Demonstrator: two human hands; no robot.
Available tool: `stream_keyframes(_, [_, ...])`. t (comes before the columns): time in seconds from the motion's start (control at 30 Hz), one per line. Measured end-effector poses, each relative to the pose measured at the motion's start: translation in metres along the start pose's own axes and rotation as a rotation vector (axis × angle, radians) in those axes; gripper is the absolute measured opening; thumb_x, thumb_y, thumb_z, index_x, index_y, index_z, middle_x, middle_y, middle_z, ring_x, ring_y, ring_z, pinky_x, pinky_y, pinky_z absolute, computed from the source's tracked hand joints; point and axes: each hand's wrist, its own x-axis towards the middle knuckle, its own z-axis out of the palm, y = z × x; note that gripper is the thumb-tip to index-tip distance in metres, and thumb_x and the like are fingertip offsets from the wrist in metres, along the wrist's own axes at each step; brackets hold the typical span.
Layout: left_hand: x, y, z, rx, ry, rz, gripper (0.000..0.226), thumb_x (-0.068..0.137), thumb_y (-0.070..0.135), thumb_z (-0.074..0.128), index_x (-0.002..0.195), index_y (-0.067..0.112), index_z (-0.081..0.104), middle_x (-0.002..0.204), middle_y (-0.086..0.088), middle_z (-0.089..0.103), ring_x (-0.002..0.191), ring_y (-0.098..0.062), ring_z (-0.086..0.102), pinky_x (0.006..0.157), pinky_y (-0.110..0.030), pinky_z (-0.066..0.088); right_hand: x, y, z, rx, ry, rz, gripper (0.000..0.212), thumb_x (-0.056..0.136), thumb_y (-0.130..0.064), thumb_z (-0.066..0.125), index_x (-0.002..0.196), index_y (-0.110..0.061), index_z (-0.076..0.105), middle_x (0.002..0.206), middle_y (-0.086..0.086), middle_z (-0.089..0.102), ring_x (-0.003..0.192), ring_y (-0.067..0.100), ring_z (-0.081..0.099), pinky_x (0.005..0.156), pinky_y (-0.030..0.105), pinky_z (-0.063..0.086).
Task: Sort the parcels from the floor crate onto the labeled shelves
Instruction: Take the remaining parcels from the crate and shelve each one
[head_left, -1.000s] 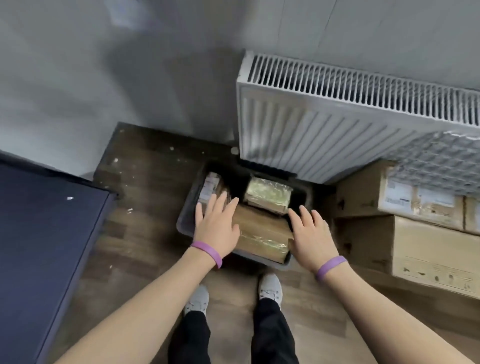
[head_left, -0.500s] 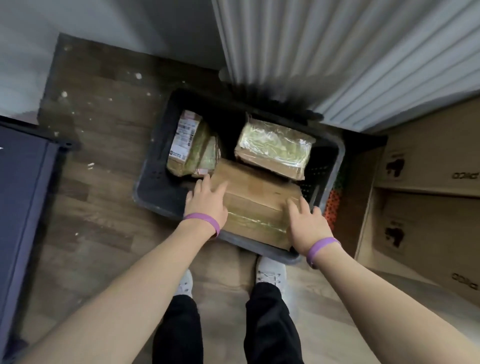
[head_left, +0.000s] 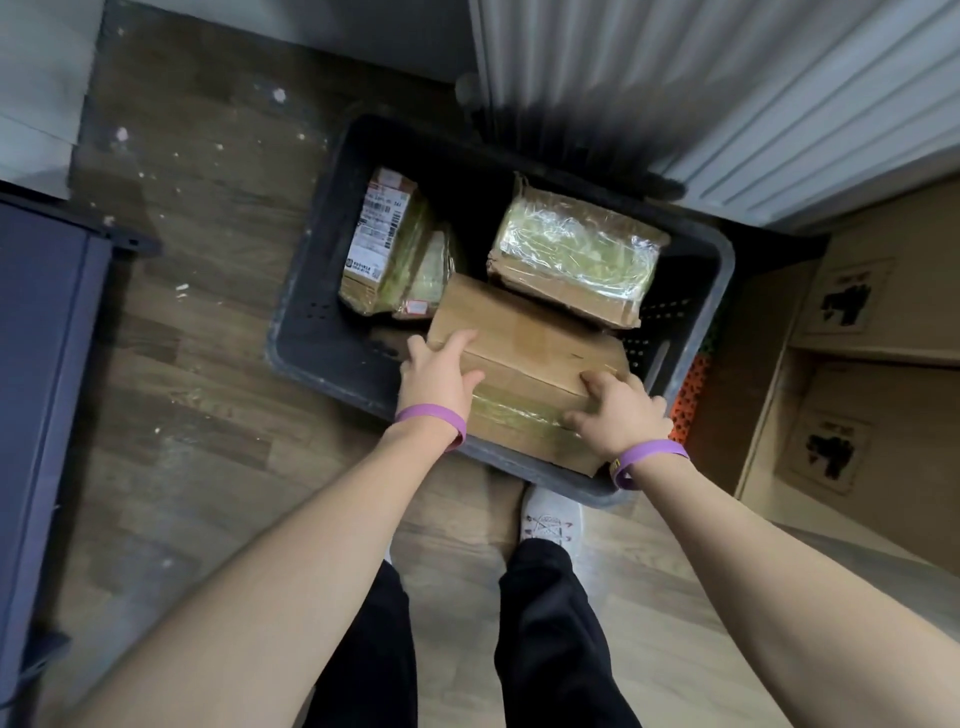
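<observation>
A person bends over a dark floor crate (head_left: 291, 332) on wood flooring. Their left hand (head_left: 439, 376) and right hand (head_left: 618, 415) clasp opposite ends of a plain cardboard parcel (head_left: 530, 364) at the crate's six o'clock edge. A labeled parcel (head_left: 389, 244) lies at ten o'clock, a plastic-wrapped parcel (head_left: 576, 254) at two o'clock.

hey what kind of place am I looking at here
Probably a small storeroom or back room used for sorting post. A dark floor crate holds taped parcels, stacked cardboard boxes stand at the right, and a white radiator hangs on the wall above a wood-look floor.
</observation>
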Motion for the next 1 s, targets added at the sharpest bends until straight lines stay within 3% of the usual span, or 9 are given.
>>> stream_keyframes(0.1, [-0.007,-0.007,-0.007,-0.005,0.096,0.035,0.032,0.094,0.025,0.057,0.124,0.034,0.054,0.117,-0.01,0.039,0.103,-0.036,0.046,0.086,-0.041,0.044,-0.005,0.009,0.001,0.219,0.026,-0.01,0.056,0.081,-0.04,0.071,0.133,-0.038,0.05,0.14,0.004,0.044,0.127,0.034,0.04,0.103,0.036,0.031])
stream_keyframes(0.23, [-0.022,-0.012,-0.016,0.005,0.184,0.142,0.021,0.096,0.023,0.053,0.114,0.028,0.062,0.107,-0.009,0.044,0.091,-0.035,0.05,0.077,-0.04,0.045,-0.013,0.02,-0.002,0.411,0.064,0.016,0.058,0.079,-0.034,0.076,0.132,-0.036,0.052,0.139,0.009,0.043,0.126,0.037,0.043,0.11,0.045,0.034])
stream_keyframes(0.4, [-0.033,-0.005,-0.014,0.03,0.238,0.174,0.018,0.097,0.015,0.049,0.106,0.023,0.062,0.105,-0.007,0.047,0.087,-0.031,0.052,0.065,-0.035,0.042,-0.012,0.025,0.008,0.146,0.009,-0.002,0.064,0.087,-0.037,0.066,0.144,-0.031,0.037,0.148,0.013,0.037,0.135,0.037,0.029,0.111,0.041,0.025])
stream_keyframes(0.57, [-0.025,-0.013,-0.017,0.076,0.311,0.211,0.018,0.095,0.008,0.047,0.102,0.018,0.062,0.102,-0.009,0.049,0.086,-0.032,0.054,0.064,-0.039,0.047,-0.002,0.017,0.015,0.044,0.045,0.0,0.071,0.09,-0.052,0.056,0.148,-0.04,0.017,0.147,0.021,0.033,0.13,0.042,0.033,0.108,0.044,0.028])
stream_keyframes(0.7, [-0.023,-0.025,-0.036,0.014,0.392,0.181,0.02,0.094,0.011,0.05,0.104,0.019,0.065,0.099,-0.01,0.051,0.084,-0.036,0.056,0.069,-0.04,0.047,-0.012,0.005,0.016,0.313,0.021,-0.081,0.072,0.088,-0.039,0.066,0.147,-0.041,0.025,0.133,0.015,0.051,0.115,0.034,0.052,0.101,0.037,0.04])
stream_keyframes(0.83, [-0.044,-0.038,-0.076,-0.086,0.396,0.172,0.024,0.094,0.019,0.055,0.114,0.026,0.066,0.094,-0.006,0.044,0.087,-0.035,0.055,0.078,-0.038,0.044,-0.044,-0.018,0.0,0.468,0.106,-0.133,0.064,0.086,-0.031,0.07,0.142,-0.036,0.039,0.126,0.015,0.051,0.108,0.03,0.054,0.1,0.036,0.042])
stream_keyframes(1.0, [-0.111,-0.028,-0.151,-0.147,0.222,0.067,0.059,0.091,0.02,0.06,0.14,0.042,0.037,0.114,-0.005,0.043,0.115,-0.03,0.046,0.101,-0.042,0.039,-0.126,-0.062,-0.07,0.569,0.199,-0.189,0.058,0.085,-0.031,0.07,0.136,-0.029,0.042,0.128,0.013,0.041,0.101,0.023,0.049,0.095,0.03,0.036])
